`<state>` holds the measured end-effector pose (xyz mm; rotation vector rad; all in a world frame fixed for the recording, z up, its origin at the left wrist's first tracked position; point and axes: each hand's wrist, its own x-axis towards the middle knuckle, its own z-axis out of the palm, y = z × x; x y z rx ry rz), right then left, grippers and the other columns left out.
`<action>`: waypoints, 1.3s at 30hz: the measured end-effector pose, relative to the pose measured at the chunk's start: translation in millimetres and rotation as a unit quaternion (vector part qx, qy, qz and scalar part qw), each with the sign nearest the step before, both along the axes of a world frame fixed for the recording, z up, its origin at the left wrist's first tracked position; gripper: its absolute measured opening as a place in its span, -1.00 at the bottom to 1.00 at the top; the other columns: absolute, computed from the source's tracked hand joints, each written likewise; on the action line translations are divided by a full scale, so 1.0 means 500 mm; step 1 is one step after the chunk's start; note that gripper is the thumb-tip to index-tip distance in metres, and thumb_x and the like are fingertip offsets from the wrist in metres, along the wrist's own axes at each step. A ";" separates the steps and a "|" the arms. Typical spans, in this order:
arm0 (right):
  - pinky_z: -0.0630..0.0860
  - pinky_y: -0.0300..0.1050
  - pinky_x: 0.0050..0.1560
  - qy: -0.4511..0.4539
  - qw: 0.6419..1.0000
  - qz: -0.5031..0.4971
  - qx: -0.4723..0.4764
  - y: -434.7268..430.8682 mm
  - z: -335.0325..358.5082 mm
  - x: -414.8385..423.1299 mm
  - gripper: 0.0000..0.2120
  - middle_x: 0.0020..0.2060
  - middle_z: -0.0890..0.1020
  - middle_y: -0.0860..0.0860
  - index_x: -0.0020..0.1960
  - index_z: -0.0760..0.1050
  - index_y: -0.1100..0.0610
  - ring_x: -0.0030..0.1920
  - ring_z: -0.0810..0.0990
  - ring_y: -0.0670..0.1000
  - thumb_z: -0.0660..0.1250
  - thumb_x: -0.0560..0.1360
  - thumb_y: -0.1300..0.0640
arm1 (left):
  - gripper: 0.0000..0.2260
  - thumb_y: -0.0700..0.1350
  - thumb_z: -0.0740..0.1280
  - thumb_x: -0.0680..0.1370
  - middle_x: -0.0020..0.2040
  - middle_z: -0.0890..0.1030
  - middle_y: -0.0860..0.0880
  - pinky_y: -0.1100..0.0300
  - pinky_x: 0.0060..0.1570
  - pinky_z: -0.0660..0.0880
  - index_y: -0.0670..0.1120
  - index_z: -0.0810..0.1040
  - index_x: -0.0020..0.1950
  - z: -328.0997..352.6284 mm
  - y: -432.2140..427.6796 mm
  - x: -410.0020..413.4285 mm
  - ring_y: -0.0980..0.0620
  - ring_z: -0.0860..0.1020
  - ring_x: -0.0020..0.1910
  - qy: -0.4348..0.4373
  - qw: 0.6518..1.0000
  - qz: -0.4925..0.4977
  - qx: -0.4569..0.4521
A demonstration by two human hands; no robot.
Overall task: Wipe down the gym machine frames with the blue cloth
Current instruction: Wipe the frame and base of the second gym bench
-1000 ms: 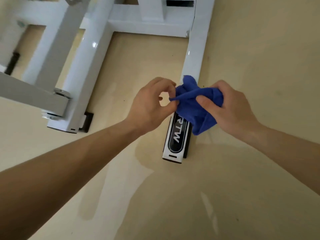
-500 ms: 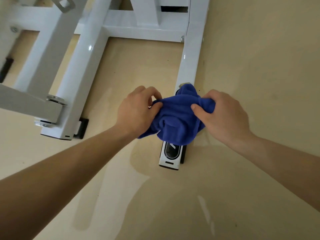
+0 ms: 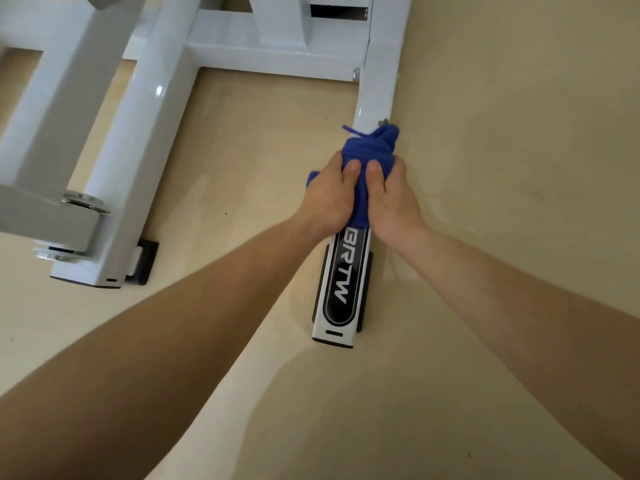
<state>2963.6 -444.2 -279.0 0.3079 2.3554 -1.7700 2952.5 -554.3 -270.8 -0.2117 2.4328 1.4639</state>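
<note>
The blue cloth [image 3: 370, 150] is bunched on top of a white frame bar [image 3: 379, 88] that lies along the floor. My left hand [image 3: 329, 199] and my right hand [image 3: 393, 199] sit side by side on the bar, both gripping the cloth and pressing it onto the metal. The bar's near end carries a black oval label [image 3: 341, 289] with white letters, uncovered below my wrists. A cross bar [image 3: 273, 55] joins this bar to the rest of the white frame at the top.
A second white frame bar [image 3: 138, 140] runs down the left, ending in a black foot pad [image 3: 147, 261]. A grey arm with a metal pivot [image 3: 81, 202] crosses it at the far left. Beige floor [image 3: 519, 168] surrounds the frame.
Both hands have come together and closed on the cloth, bunching it tighter. They have moved up the bar, uncovering the black label.
</note>
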 end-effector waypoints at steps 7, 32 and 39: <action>0.40 -0.51 -0.18 0.010 0.999 0.028 0.024 0.010 -0.011 -0.022 -0.84 0.02 0.52 -0.05 0.24 0.24 0.04 -0.08 0.51 -0.21 0.04 0.70 0.03 | -0.68 0.02 0.03 0.71 -0.05 0.52 0.09 0.55 -0.31 0.37 -0.13 0.38 0.33 0.008 0.000 -0.008 0.23 0.48 -0.15 -0.017 1.000 -0.019 -0.005; 0.47 -0.05 0.25 0.050 0.998 0.021 0.031 -0.011 -0.010 0.162 -0.67 0.20 0.54 -0.05 0.42 0.29 0.04 0.17 0.54 -0.07 0.11 0.66 0.11 | -0.77 -0.04 0.07 0.69 -0.13 0.54 0.14 0.36 -0.23 0.43 0.02 0.32 0.34 0.036 -0.009 0.187 0.20 0.53 -0.18 -0.024 0.999 0.005 -0.022; 0.38 -0.46 0.08 0.041 0.998 0.041 -0.028 -0.007 -0.001 0.206 -0.70 0.16 0.56 -0.15 0.36 0.30 -0.10 0.15 0.53 -0.25 0.10 0.68 0.16 | -0.73 -0.06 0.11 0.68 -0.03 0.58 0.12 0.35 -0.15 0.46 0.06 0.29 0.38 0.029 -0.028 0.192 0.21 0.56 -0.10 -0.021 0.999 -0.036 -0.030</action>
